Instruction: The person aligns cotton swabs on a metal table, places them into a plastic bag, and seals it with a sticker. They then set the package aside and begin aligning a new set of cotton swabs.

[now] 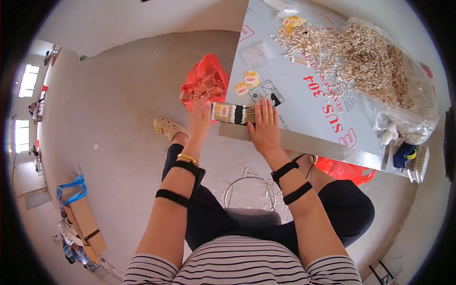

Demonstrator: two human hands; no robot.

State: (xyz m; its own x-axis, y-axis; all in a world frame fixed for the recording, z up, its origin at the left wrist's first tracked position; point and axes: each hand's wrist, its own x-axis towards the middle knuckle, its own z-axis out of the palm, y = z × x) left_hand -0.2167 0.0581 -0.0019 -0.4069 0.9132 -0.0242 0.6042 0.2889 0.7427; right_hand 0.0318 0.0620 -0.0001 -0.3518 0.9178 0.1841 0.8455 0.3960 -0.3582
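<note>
At the near left corner of the table lies a flat row of cotton swabs (pixel 251 114) with dark material in the middle. Its left part is a pack of cotton swabs (pixel 222 112) with a yellow and red label card. My left hand (pixel 201 115) is closed around the left end of that pack, past the table edge. My right hand (pixel 265 127) lies flat on the swabs to the right, fingers stretched out and thumb apart. Yellow label cards (pixel 246 84) and a stack of clear plastic bags (pixel 257 54) lie farther back.
A large heap of loose cotton swabs (pixel 361 66) spills from a clear bag at the right. A blue tape dispenser (pixel 404 155) stands at the right corner. Beside the table, a red bag (pixel 205 78) holds several packs. Swabs are scattered around a stool (pixel 251 216). A cardboard box (pixel 85 218) sits left.
</note>
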